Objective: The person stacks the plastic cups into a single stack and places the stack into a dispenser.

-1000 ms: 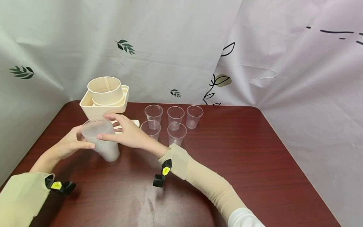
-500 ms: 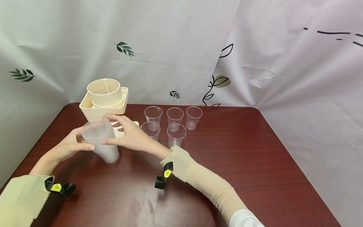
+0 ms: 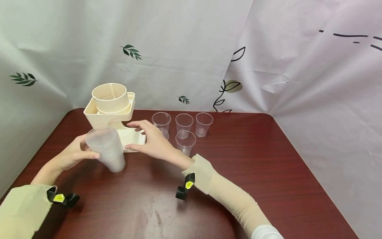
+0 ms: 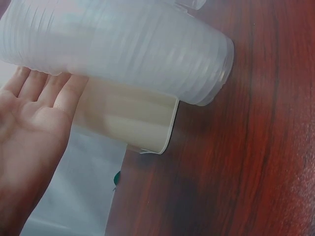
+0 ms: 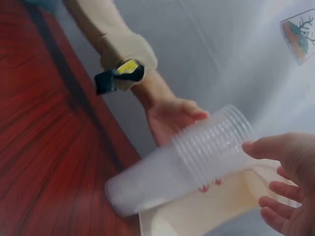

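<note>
A tall stack of nested clear plastic cups (image 3: 108, 149) leans in my left hand (image 3: 70, 151), which grips it near the rims with thumb in front and fingers behind. In the left wrist view the fingers (image 4: 69, 93) run under the cup stack (image 4: 128, 44). I cannot tell whether its lower end touches the table. My right hand (image 3: 153, 141) is just right of the stack, thumb and fingers spread apart, holding nothing. The right wrist view shows a gap between its fingers (image 5: 278, 206) and the stack's rims (image 5: 236, 128).
Behind the stack stands a cream plastic dispenser (image 3: 108, 117) with a round top and a flat base plate (image 3: 132, 136). Several single clear cups (image 3: 185, 141) stand upright right of the right hand, which partly covers one or more. Patterned white cloth (image 3: 167, 66) hangs behind the table (image 3: 253, 159).
My right hand has let go of the cup stack and moved right, away from it, and now covers one front cup. My left hand and the stack have stayed nearly still.
</note>
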Demonstrator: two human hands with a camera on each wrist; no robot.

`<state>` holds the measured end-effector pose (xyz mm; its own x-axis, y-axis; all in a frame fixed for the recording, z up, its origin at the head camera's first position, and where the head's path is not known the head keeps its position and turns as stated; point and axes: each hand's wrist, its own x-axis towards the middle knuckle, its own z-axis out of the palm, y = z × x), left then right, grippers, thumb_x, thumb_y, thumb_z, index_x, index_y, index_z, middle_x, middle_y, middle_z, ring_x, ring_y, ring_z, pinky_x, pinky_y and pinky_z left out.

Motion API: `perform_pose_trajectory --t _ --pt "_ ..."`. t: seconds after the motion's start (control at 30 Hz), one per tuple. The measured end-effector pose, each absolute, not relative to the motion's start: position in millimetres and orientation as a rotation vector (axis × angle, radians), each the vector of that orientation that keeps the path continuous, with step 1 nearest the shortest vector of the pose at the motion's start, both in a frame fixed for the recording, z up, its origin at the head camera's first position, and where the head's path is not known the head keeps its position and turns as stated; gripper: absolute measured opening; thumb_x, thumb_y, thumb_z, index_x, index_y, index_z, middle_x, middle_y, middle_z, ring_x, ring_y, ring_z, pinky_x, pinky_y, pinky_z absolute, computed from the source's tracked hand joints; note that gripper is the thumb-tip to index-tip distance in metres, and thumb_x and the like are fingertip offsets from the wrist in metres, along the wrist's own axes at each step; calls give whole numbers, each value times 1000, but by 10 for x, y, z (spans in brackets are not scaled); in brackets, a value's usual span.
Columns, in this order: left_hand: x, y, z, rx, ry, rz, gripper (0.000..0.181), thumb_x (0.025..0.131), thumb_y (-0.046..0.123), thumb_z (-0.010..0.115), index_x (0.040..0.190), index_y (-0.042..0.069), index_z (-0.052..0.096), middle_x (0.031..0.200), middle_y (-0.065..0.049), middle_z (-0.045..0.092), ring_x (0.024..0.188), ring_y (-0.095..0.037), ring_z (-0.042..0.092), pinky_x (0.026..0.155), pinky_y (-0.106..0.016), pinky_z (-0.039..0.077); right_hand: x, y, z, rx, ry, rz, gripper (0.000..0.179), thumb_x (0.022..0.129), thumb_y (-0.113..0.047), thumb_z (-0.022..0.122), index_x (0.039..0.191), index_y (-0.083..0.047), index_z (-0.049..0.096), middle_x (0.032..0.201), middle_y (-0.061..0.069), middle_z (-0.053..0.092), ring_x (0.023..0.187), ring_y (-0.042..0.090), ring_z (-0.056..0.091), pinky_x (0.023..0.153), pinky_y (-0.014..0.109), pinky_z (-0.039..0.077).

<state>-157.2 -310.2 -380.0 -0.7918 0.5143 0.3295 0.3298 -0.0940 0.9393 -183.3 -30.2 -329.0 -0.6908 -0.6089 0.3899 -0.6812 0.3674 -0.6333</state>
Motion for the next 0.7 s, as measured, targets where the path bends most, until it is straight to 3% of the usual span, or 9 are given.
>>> perform_pose_trajectory --t 0.17,0.3,0.7 --pt "-1586 -3104 -3815 1029 1991 2015 78 73 -26 52 142 7 41 133 4 58 115 -6 58 87 -19 51 -1839 -146 -3327 1134 -2528 1157 58 77 -28 81 128 -14 56 119 -1 60 105 10 57 88 21 47" --pt "-1596 -3110 -3820 1059 1984 2008 78 73 -27 51 143 4 39 134 3 57 117 -6 57 89 -18 48 -1855 -28 -3329 1129 -2489 1261 56 77 -21 81 126 -11 56 118 2 60 103 13 58 91 25 48" --pt "-1579 -3122 -3819 1058 1959 2024 78 74 -27 51 144 5 39 135 3 56 117 -7 57 88 -20 50 -1915 294 -3315 1069 -2489 1246 55 77 -22 80 126 -11 57 124 2 59 113 21 55 98 35 45"
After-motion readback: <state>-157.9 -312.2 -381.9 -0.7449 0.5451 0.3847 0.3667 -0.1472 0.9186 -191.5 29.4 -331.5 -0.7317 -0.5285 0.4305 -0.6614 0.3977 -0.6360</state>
